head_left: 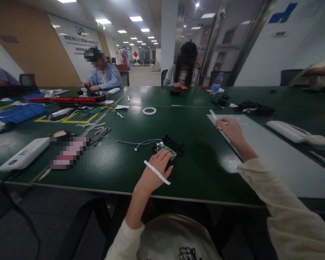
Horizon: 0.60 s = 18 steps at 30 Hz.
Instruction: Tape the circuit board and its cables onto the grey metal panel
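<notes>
My left hand (pixel 156 167) lies over the near side of a green circuit board (pixel 165 147), its fingers stretched out and the thumb apart. Grey cables (pixel 143 142) with white plugs run left from the board, and a black plastic part (pixel 174 144) sits right behind it. Across the back of this hand lies a white strip (pixel 157 172), like a piece of tape. At the left edge of a light grey panel (pixel 271 155), my right hand (pixel 231 130) pinches another white tape strip (pixel 212 115); its fingertips are partly hidden.
A white ring (pixel 149 111) lies farther back. To the left are a pink blurred item (pixel 70 153), a white device (pixel 24 154) and a blue tray (pixel 20 113). White device (pixel 287 131) rests on the right. Two people sit across the table, near a water bottle (pixel 216 83).
</notes>
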{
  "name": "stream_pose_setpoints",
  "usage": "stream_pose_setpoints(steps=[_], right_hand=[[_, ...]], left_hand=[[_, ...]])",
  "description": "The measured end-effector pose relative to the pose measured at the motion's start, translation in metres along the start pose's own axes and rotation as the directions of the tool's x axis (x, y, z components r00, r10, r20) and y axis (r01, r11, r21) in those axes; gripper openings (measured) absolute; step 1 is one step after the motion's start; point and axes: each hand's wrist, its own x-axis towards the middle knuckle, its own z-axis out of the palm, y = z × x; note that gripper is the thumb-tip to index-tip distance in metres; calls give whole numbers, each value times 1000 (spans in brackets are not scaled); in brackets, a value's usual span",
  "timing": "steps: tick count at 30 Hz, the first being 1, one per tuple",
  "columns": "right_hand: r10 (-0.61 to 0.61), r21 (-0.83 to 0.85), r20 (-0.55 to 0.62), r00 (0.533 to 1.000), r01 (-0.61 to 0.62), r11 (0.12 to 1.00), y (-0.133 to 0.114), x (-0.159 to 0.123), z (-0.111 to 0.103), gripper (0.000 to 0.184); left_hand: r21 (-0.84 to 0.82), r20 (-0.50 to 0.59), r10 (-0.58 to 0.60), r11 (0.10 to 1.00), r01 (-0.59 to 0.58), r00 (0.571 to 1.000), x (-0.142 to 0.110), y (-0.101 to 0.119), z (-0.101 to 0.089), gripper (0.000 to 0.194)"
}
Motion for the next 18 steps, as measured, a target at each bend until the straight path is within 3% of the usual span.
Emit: stream_pose_setpoints(steps=[2, 4, 7, 10, 14, 18], right_hand=[[-41, 225, 128, 991, 11, 974, -28, -24, 14, 19], [-121, 312, 252, 960, 38, 949, -56, -54, 29, 19], [-350, 373, 392, 851, 201, 906, -88, -98, 51, 17], [-428, 399, 472, 771, 246, 883, -109, -132, 68, 14], [-446, 398, 442, 778, 276, 875, -123, -158, 82, 9], [-443, 369, 414, 795, 299, 880, -126, -170, 87, 16]], left_hand=[[-1, -8, 1, 1000, -1, 1000, 0, 0, 0, 43], [-2, -16, 9, 1000, -9, 1000, 1, 0, 1, 43], [-5, -22, 21, 1000, -21, 1000, 1, 0, 2, 44], [-14, -39, 15, 1000, -15, 999, 1, -1, 4, 41], [-66, -81, 46, 996, -52, 996, -1, -5, 7, 40], [-62, -119, 58, 996, -66, 991, -4, -8, 9, 44]])
